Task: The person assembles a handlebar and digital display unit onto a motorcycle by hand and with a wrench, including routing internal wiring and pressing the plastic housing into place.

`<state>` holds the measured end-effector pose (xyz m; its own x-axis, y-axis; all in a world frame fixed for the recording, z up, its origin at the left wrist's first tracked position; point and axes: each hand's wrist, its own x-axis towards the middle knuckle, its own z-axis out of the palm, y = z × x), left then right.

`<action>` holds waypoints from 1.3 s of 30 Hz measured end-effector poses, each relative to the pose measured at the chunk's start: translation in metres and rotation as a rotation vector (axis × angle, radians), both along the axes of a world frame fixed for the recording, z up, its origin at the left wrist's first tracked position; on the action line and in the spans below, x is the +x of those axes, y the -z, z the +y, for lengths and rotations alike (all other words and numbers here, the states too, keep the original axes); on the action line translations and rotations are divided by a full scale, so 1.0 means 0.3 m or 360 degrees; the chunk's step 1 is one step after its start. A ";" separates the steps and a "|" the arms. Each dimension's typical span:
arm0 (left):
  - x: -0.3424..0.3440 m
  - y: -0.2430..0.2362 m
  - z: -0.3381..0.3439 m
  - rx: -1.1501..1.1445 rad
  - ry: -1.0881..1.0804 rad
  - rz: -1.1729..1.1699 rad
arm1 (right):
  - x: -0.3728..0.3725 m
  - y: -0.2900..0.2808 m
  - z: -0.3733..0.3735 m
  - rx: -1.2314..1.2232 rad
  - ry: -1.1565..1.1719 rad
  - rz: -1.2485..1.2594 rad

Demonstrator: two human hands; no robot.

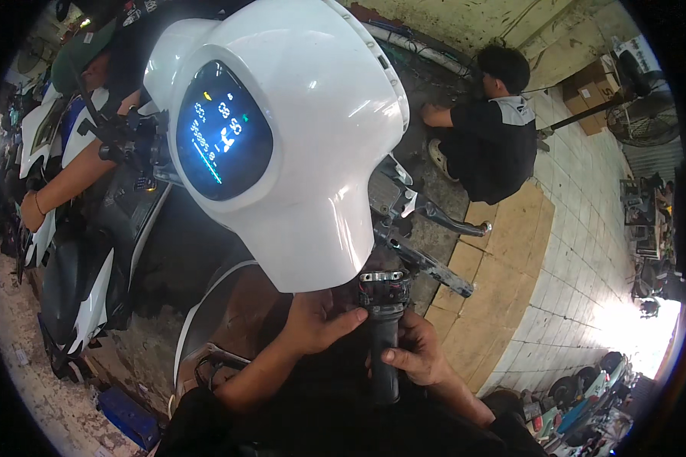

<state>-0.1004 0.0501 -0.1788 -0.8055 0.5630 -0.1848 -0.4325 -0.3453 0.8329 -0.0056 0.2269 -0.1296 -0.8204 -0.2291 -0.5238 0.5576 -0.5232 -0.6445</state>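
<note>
A white scooter handlebar cowl (312, 99) with a lit dark display (225, 129) fills the upper middle. Below its lower edge is a black rubber handlebar grip (386, 358), topped by an opened switch housing (383, 288) with bare metal and small wires showing. My right hand (423, 354) wraps round the grip from the right, thumb across its front. Against the housing's left side lies the thumb of my left hand (320, 324); its other fingers curl under the cowl, partly hidden. The bare handlebar end (434, 270) and a brake lever (453, 221) stick out to the right.
At the left, another person's arm (72, 183) reaches over parked scooters (76, 297). A person in black (495, 129) squats at the far right by the wall. Flattened cardboard (503, 259) covers some floor tiles. A fan (640, 114) stands beyond, and a blue box (126, 415) sits lower left.
</note>
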 end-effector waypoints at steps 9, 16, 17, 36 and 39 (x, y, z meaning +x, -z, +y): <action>-0.012 -0.088 -0.037 -0.0643 0.0208 0.0623 | 0.010 0.047 0.019 0.0503 -0.0079 0.0138; 0.013 -0.105 -0.035 -0.0917 0.0234 0.0902 | 0.015 0.115 0.051 0.0838 -0.0232 0.0235; 0.013 -0.094 -0.034 -0.0918 0.0236 0.0897 | 0.009 0.123 0.054 0.1073 -0.0319 0.0345; 0.022 -0.056 -0.044 -0.0787 0.0072 0.1092 | -0.006 0.125 0.032 0.1211 -0.0322 0.0362; 0.022 -0.061 -0.042 -0.0772 0.0006 0.1065 | -0.007 0.127 0.027 0.1132 -0.0234 0.0369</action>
<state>-0.0938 0.0376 -0.1604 -0.8298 0.5471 0.1101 0.2076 0.1196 0.9709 -0.0076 0.2349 -0.1678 -0.9146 -0.0162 -0.4041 0.3987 0.1313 -0.9076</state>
